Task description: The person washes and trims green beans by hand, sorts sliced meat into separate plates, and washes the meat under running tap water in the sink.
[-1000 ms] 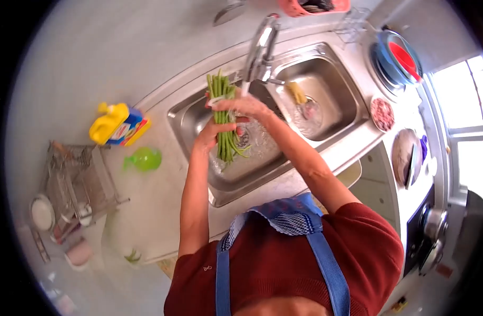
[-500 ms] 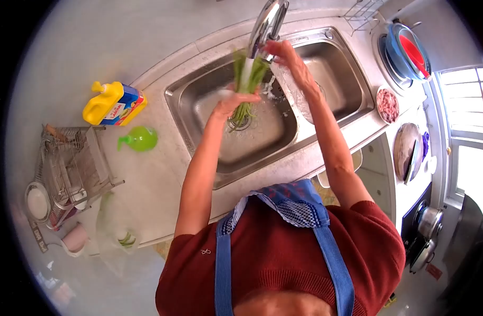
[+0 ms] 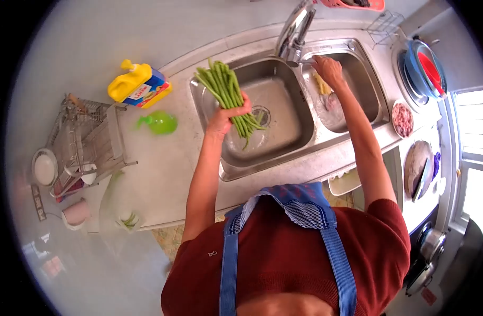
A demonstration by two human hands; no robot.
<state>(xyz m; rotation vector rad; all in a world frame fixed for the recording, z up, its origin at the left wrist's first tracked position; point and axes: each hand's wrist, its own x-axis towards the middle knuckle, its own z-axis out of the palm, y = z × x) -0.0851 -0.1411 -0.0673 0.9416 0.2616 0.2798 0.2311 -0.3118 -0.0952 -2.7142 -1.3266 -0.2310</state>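
Head view, stream gone: I've the left hand [image 3: 229,116] clenched round the green beans [image 3: 223,87] over the back-left corner of the sink [image 3: 283,108], right hand [image 3: 330,72] at the tap lever [image 3: 308,61], grip unclear, so rinsing seems paused.

We see two sink basins side by side in the counter: a left basin [image 3: 283,124] and a right basin [image 3: 360,108]. The tap [image 3: 294,34] stands behind them, near where they meet. Over the left basin, we find the left hand [image 3: 232,114] around a bunch of long beans [image 3: 223,84]. The right hand [image 3: 329,70] is by the tap's handle, over the back of the right basin. Left of the sink, we see a dish soap jug [image 3: 138,87], a pump bottle [image 3: 163,122] in front of it, and a dish rack [image 3: 114,131] farther left. Just right, we spot a bowl of meat [image 3: 402,119], with stacked washbasins [image 3: 414,68] behind it.
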